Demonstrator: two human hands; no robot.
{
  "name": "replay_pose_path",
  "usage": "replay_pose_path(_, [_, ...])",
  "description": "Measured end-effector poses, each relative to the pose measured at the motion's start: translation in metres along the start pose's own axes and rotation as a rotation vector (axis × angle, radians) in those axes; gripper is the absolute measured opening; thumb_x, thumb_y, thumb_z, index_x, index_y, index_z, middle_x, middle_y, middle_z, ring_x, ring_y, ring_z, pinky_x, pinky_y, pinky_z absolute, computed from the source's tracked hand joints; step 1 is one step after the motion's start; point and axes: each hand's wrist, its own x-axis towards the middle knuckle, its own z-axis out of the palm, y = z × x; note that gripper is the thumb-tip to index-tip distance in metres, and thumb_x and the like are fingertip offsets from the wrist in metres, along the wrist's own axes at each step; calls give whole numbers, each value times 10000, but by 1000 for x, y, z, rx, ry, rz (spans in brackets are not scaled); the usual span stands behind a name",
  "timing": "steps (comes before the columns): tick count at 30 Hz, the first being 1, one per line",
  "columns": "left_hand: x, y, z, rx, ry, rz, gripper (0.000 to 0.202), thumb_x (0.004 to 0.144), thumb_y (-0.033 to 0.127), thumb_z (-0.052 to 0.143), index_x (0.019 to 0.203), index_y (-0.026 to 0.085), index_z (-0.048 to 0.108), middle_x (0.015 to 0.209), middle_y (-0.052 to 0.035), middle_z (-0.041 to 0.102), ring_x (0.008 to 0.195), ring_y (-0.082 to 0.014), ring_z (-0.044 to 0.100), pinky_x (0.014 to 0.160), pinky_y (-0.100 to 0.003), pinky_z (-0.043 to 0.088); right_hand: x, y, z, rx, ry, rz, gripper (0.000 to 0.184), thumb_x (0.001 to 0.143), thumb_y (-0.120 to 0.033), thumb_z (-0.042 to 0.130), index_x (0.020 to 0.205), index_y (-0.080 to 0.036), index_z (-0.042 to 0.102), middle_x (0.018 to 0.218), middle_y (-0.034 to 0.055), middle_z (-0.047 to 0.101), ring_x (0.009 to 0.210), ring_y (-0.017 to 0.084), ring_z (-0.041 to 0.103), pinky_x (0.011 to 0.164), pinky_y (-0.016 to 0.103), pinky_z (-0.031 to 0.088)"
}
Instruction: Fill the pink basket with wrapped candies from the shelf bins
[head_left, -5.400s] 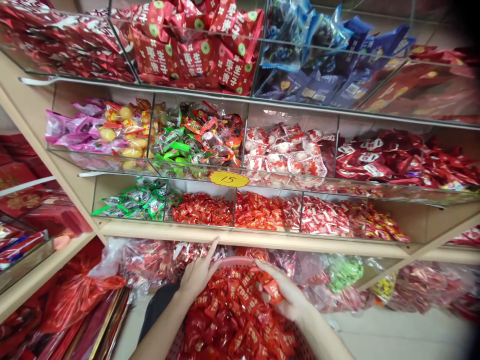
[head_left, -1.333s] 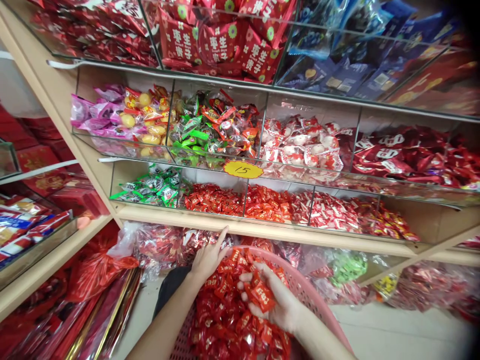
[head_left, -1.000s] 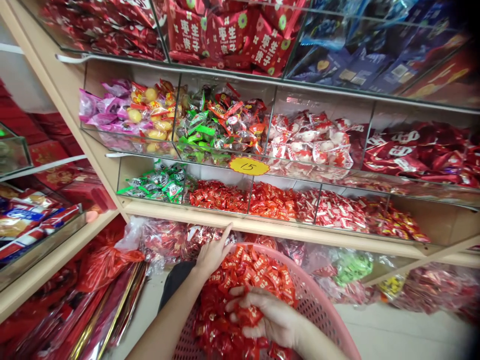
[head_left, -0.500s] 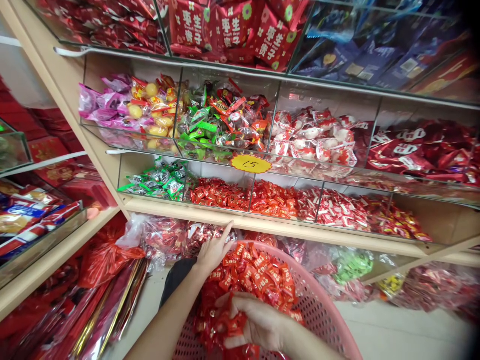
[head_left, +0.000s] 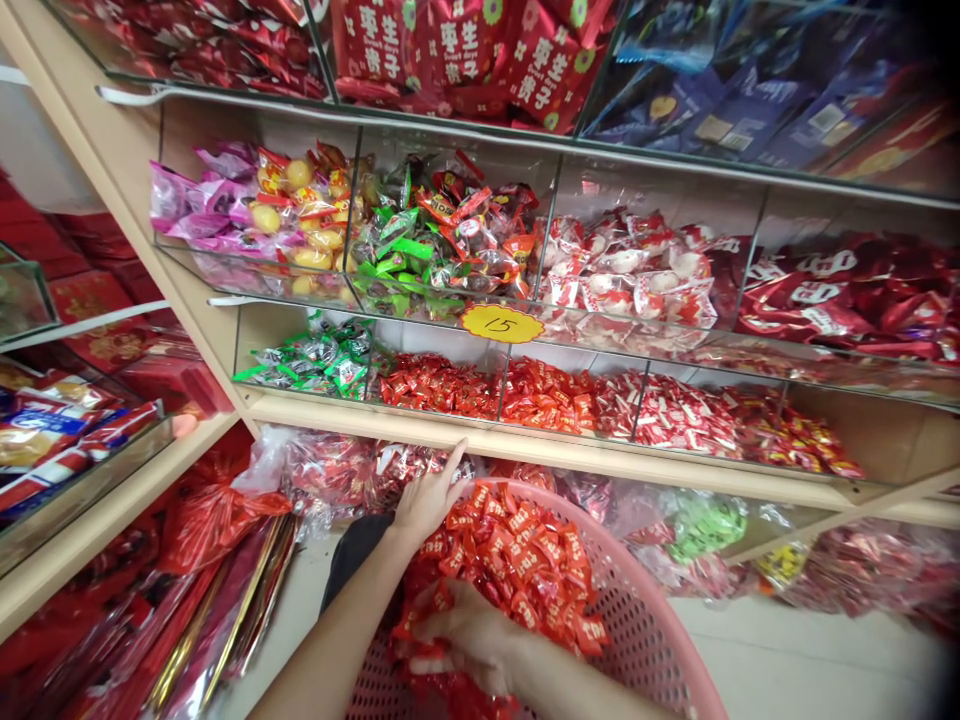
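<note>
Overhead, shelf edge running just above both hands, bagged sweets crowding beyond, left hand lying spread on pink basket rim, right hand clutching red candies heaped inside.

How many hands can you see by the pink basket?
2. The left hand rests open at the far rim of the pink basket. The right hand is curled into the red candies inside it.

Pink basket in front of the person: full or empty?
Full: red candies heap above the pink basket rim, and the right hand is sunk among them.
</note>
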Motion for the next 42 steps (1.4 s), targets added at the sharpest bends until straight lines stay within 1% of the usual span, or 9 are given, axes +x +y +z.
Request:
replay_pose_path(4, [0,0,0,-6,-8,3,585,866,475,161,1357,268,-80,767,-51,640,712,-212,611,651,-286,419,6,5,5,-41,48,-30,399,459,-187,732,748,-161,458,602,-27,601,494,123,590,540,280,485])
replay_pose_path(9, [0,1,-1,-22,-26,-18,595,864,480,172,1358,265,-79,798,-51,639,748,-201,608,679,-277,411,8,5,10,53,43,-89,436,433,-222,756,741,-162,454,564,-45,571,481,107,568,536,267,467])
replay_pose_path(15, [0,0,0,-15,-17,-6,594,864,480,168,1357,266,-84,794,-54,641,740,-202,610,672,-278,411,1,4,6,119,52,-96,363,474,-140,689,757,-164,462,554,-55,550,557,122,594,567,254,454])
replay_pose_path(19, [0,0,1,-5,0,5,585,868,471,160,1355,269,-91,770,-49,642,720,-212,613,658,-287,416,-9,-2,4,164,6,-80,343,461,-76,635,758,-152,480,606,-38,579,626,130,613,603,251,457])
replay_pose_path(23, [0,1,-1,4,-23,-18,594,864,482,159,1357,261,-87,770,-50,639,725,-210,613,665,-285,416,-16,-6,1,148,-17,-96,401,425,-85,700,755,-155,484,629,-38,593,644,133,620,634,254,461])
replay_pose_path(29, [0,2,-2,-2,-24,-28,593,862,482,170,1359,265,-70,780,-45,637,739,-200,612,673,-271,413,-12,0,-4,56,1,-54,418,414,-139,753,737,-154,488,552,-50,582,531,120,607,657,279,482])
replay_pose_path(33, [0,0,-1,-20,-13,-7,585,863,484,158,1357,276,-76,779,-42,636,736,-203,610,669,-274,410,-2,7,-3,55,-19,-41,395,463,-155,745,757,-153,482,577,-43,584,488,108,591,631,301,502])
replay_pose_path(38, [0,-1,0,-30,-6,7,596,863,484,152,1355,261,-100,771,-41,636,733,-203,610,659,-267,409,7,15,0,173,65,-54,253,576,-179,664,741,-161,473,596,-34,577,544,125,614,592,272,505])
replay_pose_path(42, [0,-2,3,-25,15,19,589,863,488,141,1351,274,-110,773,-41,640,727,-206,611,663,-277,411,4,16,5,264,128,-95,153,643,-152,579,732,-175,457,616,-20,591,573,118,613,587,248,498])
